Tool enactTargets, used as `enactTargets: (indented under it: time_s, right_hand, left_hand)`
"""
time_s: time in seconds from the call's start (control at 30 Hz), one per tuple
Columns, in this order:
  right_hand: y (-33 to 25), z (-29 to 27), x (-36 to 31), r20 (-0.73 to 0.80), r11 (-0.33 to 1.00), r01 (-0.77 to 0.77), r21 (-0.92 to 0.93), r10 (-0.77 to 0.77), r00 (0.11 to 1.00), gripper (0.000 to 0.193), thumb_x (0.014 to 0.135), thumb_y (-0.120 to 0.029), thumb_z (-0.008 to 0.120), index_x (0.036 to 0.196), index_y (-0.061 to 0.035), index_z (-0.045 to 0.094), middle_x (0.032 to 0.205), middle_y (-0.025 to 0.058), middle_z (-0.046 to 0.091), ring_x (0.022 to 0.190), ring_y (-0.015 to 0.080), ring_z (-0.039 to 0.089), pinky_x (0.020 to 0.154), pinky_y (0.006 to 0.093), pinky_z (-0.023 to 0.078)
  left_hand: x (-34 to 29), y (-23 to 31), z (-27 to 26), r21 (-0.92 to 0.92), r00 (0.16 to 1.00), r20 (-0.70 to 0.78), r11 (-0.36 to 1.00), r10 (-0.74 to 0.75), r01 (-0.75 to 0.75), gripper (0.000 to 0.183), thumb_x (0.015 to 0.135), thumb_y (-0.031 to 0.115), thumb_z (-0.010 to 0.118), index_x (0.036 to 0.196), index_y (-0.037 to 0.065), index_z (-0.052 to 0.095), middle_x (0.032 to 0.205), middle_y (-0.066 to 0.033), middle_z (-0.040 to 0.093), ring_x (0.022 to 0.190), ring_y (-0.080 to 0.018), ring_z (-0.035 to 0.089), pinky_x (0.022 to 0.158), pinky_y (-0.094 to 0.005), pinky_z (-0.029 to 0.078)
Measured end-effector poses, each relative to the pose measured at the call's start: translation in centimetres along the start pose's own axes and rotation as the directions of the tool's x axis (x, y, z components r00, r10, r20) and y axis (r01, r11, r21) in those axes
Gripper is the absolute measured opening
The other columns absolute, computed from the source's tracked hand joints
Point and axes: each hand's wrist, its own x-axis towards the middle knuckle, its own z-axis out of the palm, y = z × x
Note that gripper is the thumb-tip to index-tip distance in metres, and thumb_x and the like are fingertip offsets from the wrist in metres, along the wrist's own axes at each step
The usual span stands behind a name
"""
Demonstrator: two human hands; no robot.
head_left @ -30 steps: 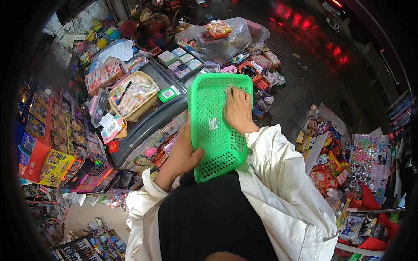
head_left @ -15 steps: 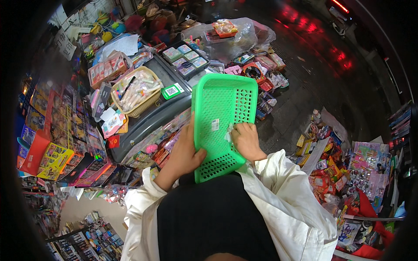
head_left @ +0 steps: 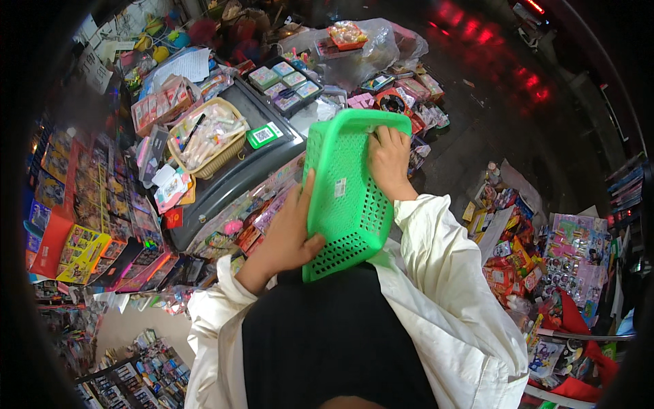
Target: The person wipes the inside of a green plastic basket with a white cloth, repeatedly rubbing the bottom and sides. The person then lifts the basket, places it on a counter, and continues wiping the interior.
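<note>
A green plastic basket (head_left: 338, 204) with perforated walls is tilted in front of my body, its inside facing up at me. A small white label sticks to its inner bottom. My left hand (head_left: 289, 228) is closed on the basket's left rim, with the thumb over the near-left side. Inside the far right corner, my right hand (head_left: 390, 160) presses with bent fingers against the wall. A bit of crumpled white tissue shows at its fingertips; most of it is hidden under the fingers.
Left of the basket, a dark counter (head_left: 269, 157) bears a cream basket (head_left: 235, 146) of pens, a green code card (head_left: 264, 135) and a black tray (head_left: 300, 108) of small boxes. Packaged goods (head_left: 518, 266) are heaped at right. Colourful boxed goods (head_left: 85, 255) stand at far left.
My right hand has moved from the lower right wall up to the basket's far right corner. The basket has tilted and turned slightly, with my left hand still on its rim.
</note>
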Motion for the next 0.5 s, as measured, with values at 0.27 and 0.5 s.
enactTargets:
  time_s: [0.27,0.5]
  right_hand:
    - [-2.8,-2.3,-7.0,0.28,0.937,0.114,0.329,-0.212,0.936,0.004,0.068,-0.007,0.061,0.066,-0.004,0.06,0.084,0.0089,0.054,0.085,0.0251,0.053,0.077,0.0392,0.04]
    - [-6.3,-4.1,-13.9,0.608,0.858,-0.071,0.509,-0.3,0.735,0.004,0.069,-0.006,0.062,0.069,-0.0038,0.065,0.089,0.0113,0.056,0.086,0.0271,0.057,0.079,0.039,0.043]
  left_hand:
    - [-0.3,-1.3,0.9,-0.06,0.996,-0.085,0.998,0.0,-0.005,0.099,0.071,0.006,0.061,0.155,0.003,0.009,0.13,-0.0287,0.04,0.117,-0.0482,0.045,0.1,-0.0453,0.041]
    - [0.4,-0.5,1.4,-0.121,0.996,-0.082,0.992,-0.029,0.019,0.095,0.07,0.004,0.06,0.154,0.001,0.014,0.134,-0.0282,0.04,0.122,-0.0457,0.044,0.105,-0.0439,0.037]
